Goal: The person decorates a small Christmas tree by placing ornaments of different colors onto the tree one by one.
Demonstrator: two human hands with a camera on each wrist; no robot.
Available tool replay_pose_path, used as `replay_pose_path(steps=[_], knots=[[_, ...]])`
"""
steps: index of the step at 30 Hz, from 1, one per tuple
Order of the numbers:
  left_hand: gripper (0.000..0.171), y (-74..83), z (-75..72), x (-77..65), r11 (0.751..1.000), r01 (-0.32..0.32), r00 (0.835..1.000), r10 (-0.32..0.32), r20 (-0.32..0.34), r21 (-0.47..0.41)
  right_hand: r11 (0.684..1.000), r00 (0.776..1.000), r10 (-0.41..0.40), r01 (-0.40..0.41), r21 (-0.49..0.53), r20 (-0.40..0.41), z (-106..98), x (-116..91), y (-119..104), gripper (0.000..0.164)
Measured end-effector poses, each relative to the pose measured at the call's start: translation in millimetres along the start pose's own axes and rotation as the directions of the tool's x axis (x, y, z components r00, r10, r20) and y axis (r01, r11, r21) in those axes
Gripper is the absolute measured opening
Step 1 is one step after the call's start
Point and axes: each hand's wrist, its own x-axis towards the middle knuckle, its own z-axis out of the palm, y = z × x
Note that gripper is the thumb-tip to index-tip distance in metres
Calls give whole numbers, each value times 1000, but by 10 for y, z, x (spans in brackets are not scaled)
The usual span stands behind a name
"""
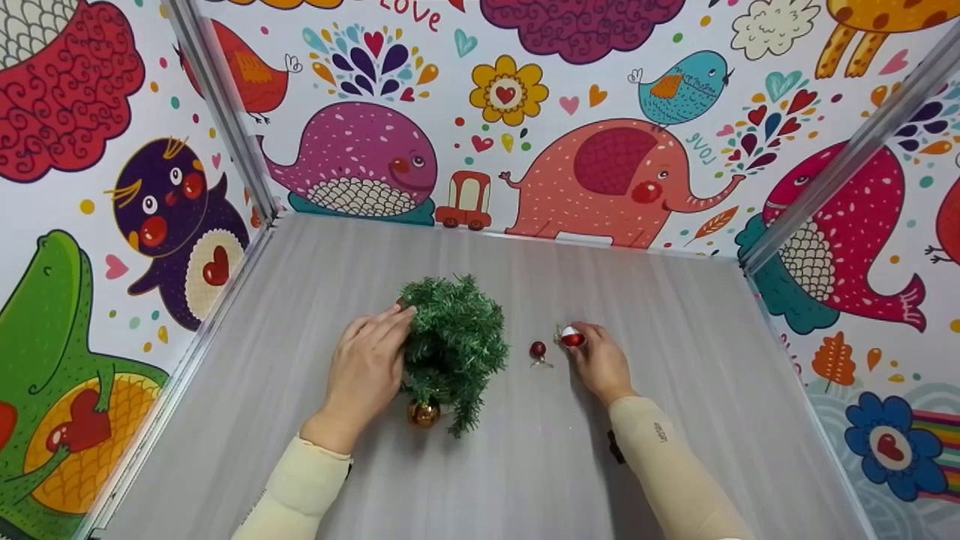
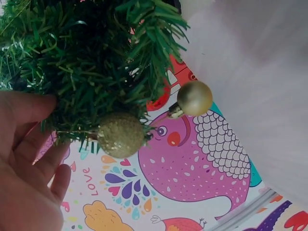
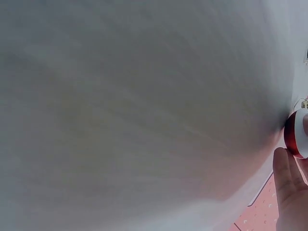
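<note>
A small green artificial Christmas tree (image 1: 461,337) stands on the table, seen from above. My left hand (image 1: 369,367) holds its left side, the fingertips partly hidden among the branches. Below the tree in the head view shows a shiny gold ball (image 1: 424,414). Two more gold balls hang by the left hand in the left wrist view: a glittery ball (image 2: 121,135) and a smooth ball (image 2: 194,98). My right hand (image 1: 602,367) pinches a red and white ball ornament (image 1: 572,336) at the tabletop. Close to its left lies a dark red ball ornament (image 1: 538,349).
The grey wood-grain table (image 1: 675,337) is bounded by panels printed with cartoon animals (image 1: 615,180). Metal frame posts (image 1: 225,105) rise at the back corners.
</note>
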Motion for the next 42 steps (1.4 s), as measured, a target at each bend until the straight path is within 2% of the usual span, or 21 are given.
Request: replay_pose_path(steps=[11,16,25,31,42], knots=[[39,-14,15,-7,1000,-3,1000,3,-12,-14,1000,1000,22,-22,12,12,11,3,-4,41],[41,-8,14,-11,1000,-11,1000,10,-9,-17,999,1000,26,-26,27,2,3,-2,2,40],[35,-11,4,-21,1000,-18,1000,18,-2,-8,998,999,24,-23,66,-21,-41,-24,-7,44],[34,-10,-7,-30,1000,-15,1000,15,13,5,992,998,-22,29,125,-60,-126,-52,-112,45],[34,5,1,-42,1000,-8,1000,8,1,-2,951,996,-80,91,297,-49,-373,-207,-473,46]])
